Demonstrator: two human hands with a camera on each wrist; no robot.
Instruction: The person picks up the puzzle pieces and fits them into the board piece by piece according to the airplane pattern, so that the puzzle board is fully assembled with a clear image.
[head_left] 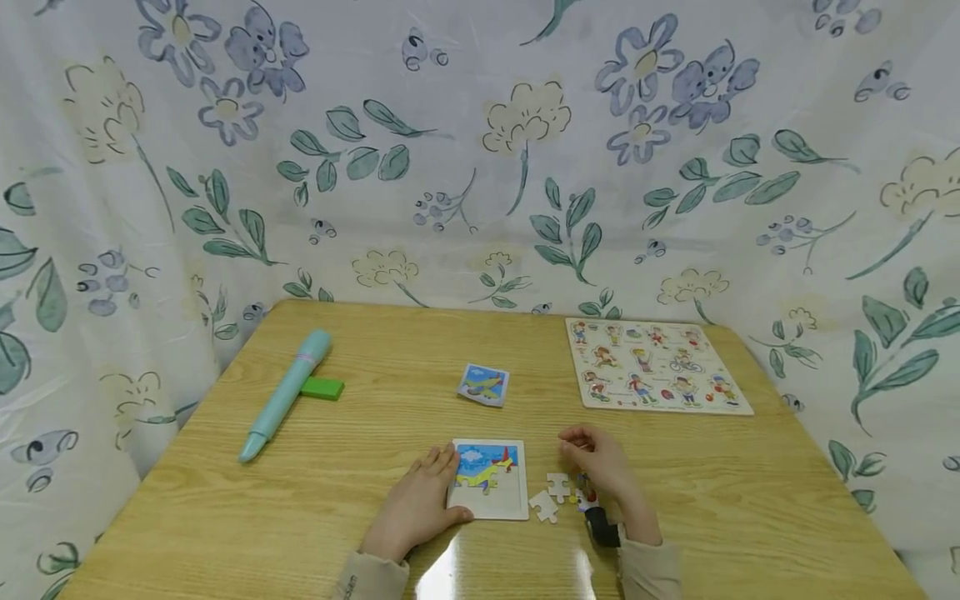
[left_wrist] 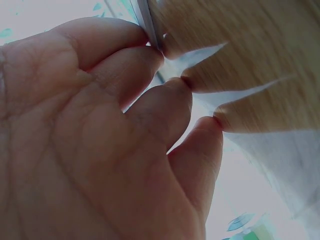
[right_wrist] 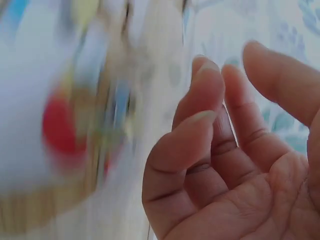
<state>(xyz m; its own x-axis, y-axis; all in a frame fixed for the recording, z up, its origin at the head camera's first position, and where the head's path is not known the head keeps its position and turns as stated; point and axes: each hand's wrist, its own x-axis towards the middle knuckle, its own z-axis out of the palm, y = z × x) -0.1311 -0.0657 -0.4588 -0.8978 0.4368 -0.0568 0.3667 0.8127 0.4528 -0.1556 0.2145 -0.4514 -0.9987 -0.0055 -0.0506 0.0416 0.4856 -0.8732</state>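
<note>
While the left hand [head_left: 420,507] rests, fingers extended, at the puzzle [head_left: 492,500]'s left edge, the right hand [head_left: 602,463] is empty near loose pieces [head_left: 544,506]. The puzzle's top looks filled, its bottom bare.

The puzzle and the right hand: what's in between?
Loose pale puzzle pieces lie on the table between the puzzle and the right hand, as the head view shows.

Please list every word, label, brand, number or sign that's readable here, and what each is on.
No text is legible in any view.
Left sleeve: small dark marks, perhaps lettering; too small to read.
Board with figures: tiny marks beside some figures, perhaps captions; too small to read.
Puzzle tray and picture card: no lettering I can make out.
</note>
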